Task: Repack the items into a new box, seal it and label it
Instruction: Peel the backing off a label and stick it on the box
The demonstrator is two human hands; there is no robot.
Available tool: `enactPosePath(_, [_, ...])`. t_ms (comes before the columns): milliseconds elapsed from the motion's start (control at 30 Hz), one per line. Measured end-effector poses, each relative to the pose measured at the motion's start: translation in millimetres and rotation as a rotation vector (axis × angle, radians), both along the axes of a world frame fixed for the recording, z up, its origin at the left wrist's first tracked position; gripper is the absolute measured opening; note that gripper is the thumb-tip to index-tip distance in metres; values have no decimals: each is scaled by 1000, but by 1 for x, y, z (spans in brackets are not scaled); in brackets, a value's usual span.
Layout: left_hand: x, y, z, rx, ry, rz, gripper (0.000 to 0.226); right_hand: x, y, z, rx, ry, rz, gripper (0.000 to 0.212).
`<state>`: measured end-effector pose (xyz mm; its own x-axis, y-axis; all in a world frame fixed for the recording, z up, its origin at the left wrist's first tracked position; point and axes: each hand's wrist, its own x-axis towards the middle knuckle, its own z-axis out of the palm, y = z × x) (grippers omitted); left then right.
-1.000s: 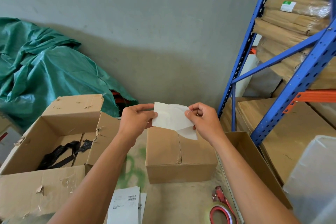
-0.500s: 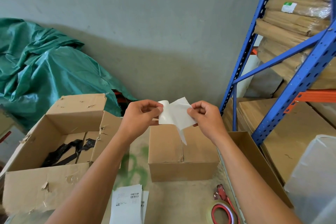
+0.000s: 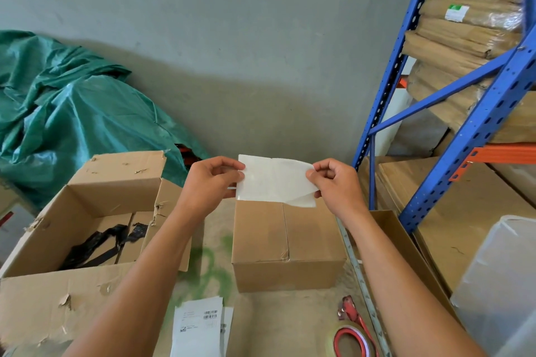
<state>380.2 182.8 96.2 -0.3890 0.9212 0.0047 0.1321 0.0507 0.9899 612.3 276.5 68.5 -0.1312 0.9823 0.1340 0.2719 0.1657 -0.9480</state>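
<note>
One white label [image 3: 275,182] is pinched between fingers of left hand [image 3: 208,187] and right hand [image 3: 338,187], above one closed box [image 3: 287,243].

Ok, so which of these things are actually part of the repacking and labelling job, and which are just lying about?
Part of the job:
white label, held up
closed box
torn open box
tape dispenser
printed barcode sheets

Just lying about:
green tarp
blue rack
cardboard bundles on it
pale plastic tub
</note>
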Motion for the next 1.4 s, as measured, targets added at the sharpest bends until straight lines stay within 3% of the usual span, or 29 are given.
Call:
enactPosePath(467, [-22, 1, 1, 0, 27, 3, 8, 14, 3, -13, -39, -29, -145, 3])
enactPosePath(633, [-29, -3, 11, 12, -5, -49, 18, 15, 3, -16, -65, -22, -140, 3])
enactPosePath(833, [-32, -4, 15, 77, 434, -7, 10, 12, 6, -18, -73, -16, -130, 2])
enactPosePath(1067, [-43, -6, 30, 92, 498, 31, 1, 14, 5, -21, -91, 3, -128, 3])
enactPosePath(1400, [-50, -5, 59, 148, 567, -24, 8, 20, -1, -31, -116, 36, -188, 7])
